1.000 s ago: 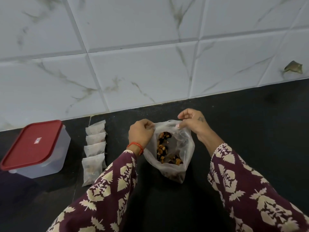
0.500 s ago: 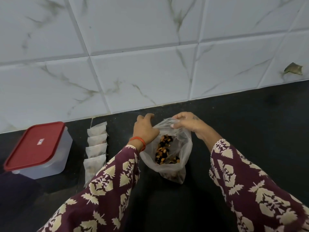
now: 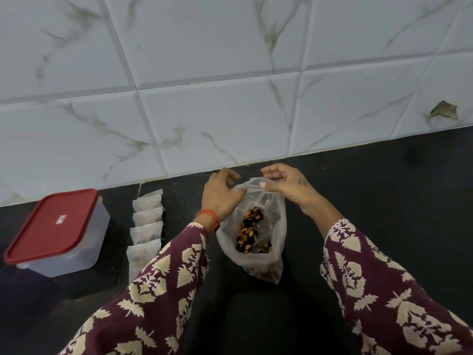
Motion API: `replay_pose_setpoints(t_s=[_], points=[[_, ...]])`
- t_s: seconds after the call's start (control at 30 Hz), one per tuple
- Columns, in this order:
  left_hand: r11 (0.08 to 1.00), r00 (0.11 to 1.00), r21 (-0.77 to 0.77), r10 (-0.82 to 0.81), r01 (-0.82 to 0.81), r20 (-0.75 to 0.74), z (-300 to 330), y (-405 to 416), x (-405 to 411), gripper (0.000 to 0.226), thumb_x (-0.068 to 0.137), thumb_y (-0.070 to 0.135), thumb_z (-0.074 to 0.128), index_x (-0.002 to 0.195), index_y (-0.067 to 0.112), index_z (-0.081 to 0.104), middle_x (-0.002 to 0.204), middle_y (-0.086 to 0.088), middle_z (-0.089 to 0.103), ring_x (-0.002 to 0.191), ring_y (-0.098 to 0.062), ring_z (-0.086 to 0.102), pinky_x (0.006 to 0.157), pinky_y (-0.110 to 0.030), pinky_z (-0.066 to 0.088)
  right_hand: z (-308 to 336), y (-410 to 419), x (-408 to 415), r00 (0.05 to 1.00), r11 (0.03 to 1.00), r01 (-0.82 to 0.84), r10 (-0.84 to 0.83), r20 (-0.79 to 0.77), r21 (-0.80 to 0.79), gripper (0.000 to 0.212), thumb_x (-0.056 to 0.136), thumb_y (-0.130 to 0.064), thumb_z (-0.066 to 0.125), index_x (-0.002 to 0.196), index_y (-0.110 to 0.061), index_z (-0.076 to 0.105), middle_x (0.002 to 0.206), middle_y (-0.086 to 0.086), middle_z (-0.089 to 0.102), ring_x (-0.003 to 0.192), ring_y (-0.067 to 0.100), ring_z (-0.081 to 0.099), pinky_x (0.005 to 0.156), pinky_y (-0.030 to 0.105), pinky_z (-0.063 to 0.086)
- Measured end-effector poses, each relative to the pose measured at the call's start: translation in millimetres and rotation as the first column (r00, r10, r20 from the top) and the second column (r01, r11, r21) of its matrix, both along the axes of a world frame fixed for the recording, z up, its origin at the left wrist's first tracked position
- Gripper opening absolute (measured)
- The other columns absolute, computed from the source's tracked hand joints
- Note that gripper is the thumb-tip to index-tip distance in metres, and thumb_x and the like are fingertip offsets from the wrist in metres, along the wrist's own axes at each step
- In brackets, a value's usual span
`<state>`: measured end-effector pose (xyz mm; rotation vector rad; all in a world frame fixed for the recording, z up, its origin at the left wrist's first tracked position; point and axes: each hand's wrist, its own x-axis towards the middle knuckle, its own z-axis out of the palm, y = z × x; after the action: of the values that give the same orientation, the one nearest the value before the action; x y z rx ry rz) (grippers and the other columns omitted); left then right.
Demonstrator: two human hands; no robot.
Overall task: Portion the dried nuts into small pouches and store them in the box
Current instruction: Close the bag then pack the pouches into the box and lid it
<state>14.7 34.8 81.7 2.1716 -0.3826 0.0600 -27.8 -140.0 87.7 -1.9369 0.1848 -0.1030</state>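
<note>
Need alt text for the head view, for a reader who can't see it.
Both hands, left hand and right hand, hold open a clear plastic bag of dried nuts on a black counter, with four small pouches and a red-lidded box at left.

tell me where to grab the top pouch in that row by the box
Pinch the top pouch at its far flat edge, coming from the wall side. It is a thin paper pouch lying flat, and its near edge meets or overlaps the next pouch, while the far edge is free on the counter.
</note>
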Motion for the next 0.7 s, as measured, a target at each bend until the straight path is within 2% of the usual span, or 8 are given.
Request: replay_pose_setpoints(t_s=[0.07,0.17,0.27,0.33,0.43,0.53,0.63,0.7], points=[[0.999,0.991,0.021,-0.027,0.03,-0.13,-2,9,3,0.031,0.083,0.024,0.065,0.113,0.021,0.056,0.101,-0.001,0.055,0.091,-0.015,0.054,0.076,-0.025,0.039,-4,-11,-4,0.994,1.0,0.03,-0.031,-0.105,-0.006,0.039,0.085,-0.019,0.069,0.123,-0.018,0.06,0.113,-0.001,0.063,0.104,0.011,0.06,0.085,0.025,0.051],[0.988,0.985,0.146,-0.035,0.06,-0.167,-6,15,2,0.024,0.086,0.025,0.064,0.108,0.017,0.061,0.091,0.003,0.057,0.088,-0.014,0.054,0.074,-0.024,0.04,-10,-11,-8,0.981,0.989,0.142,-0.135,-0.138,0.047,0.021,0.085,-0.014,0.069,0.107,-0.014,0.069,0.102,0.006,0.07,0.092,0.013,0.065,0.07,0.022,0.054],[0.988,0.999,0.151,0.044,-0.04,-0.022,-6,13,-3,0.007,0.083,0.017,0.064,0.089,0.02,0.061,0.083,0.004,0.058,0.08,-0.014,0.054,0.068,-0.023,0.038,-10,-2,-6,0.959,0.929,0.282,-0.279,0.047,-0.24,0.011,0.076,-0.01,0.074,0.081,-0.019,0.07,0.077,-0.005,0.067,0.08,0.013,0.065,0.073,0.026,0.054],[0.984,0.993,0.136,0.111,-0.117,0.05,-7,11,-6,0.01,0.08,0.015,0.063,0.085,0.022,0.057,0.089,0.001,0.059,0.081,-0.016,0.054,0.069,-0.024,0.037,-8,6,-7,0.945,0.885,0.323,-0.283,0.166,-0.334,0.013,0.075,-0.011,0.074,0.08,-0.019,0.065,0.074,-0.008,0.06,0.076,0.012,0.06,0.071,0.025,0.051],[0.981,0.994,0.16,0.105,-0.107,0.018,-7,14,-9,0.018,0.081,0.029,0.067,0.092,0.022,0.054,0.094,0.003,0.057,0.084,-0.015,0.055,0.067,-0.025,0.038,-5,5,-11,0.976,0.962,0.217,-0.216,0.028,-0.166,0.027,0.078,-0.019,0.073,0.102,-0.018,0.06,0.094,-0.003,0.059,0.09,0.012,0.057,0.074,0.023,0.046],[0.996,0.979,0.087,0.039,-0.022,-0.202,-7,26,-13,0.023,0.087,0.033,0.063,0.102,0.02,0.052,0.096,0.004,0.055,0.081,-0.011,0.055,0.058,-0.02,0.04,-6,-3,-25,0.966,0.992,0.117,-0.104,-0.238,0.038,0.041,0.086,-0.019,0.066,0.125,-0.017,0.054,0.116,0.001,0.059,0.108,0.017,0.056,0.081,0.029,0.049],[0.987,0.847,-0.158,-0.075,-0.011,-0.527,-9,40,-20,0.013,0.09,0.018,0.059,0.102,0.013,0.057,0.095,-0.006,0.062,0.073,-0.015,0.06,0.053,-0.024,0.049,-17,-6,-40,0.953,0.965,0.122,-0.049,-0.3,0.231,0.028,0.085,0.0,0.063,0.113,-0.005,0.065,0.101,0.01,0.07,0.091,0.02,0.068,0.067,0.027,0.056],[0.993,0.906,-0.108,-0.008,-0.042,-0.423,-15,45,-24,0.005,0.086,0.012,0.063,0.09,0.014,0.062,0.085,-0.006,0.064,0.071,-0.017,0.061,0.06,-0.03,0.054,-26,-1,-45,0.963,0.954,0.211,-0.165,-0.212,0.212,0.018,0.079,0.001,0.07,0.096,-0.003,0.07,0.089,0.011,0.071,0.08,0.021,0.069,0.06,0.025,0.057]])
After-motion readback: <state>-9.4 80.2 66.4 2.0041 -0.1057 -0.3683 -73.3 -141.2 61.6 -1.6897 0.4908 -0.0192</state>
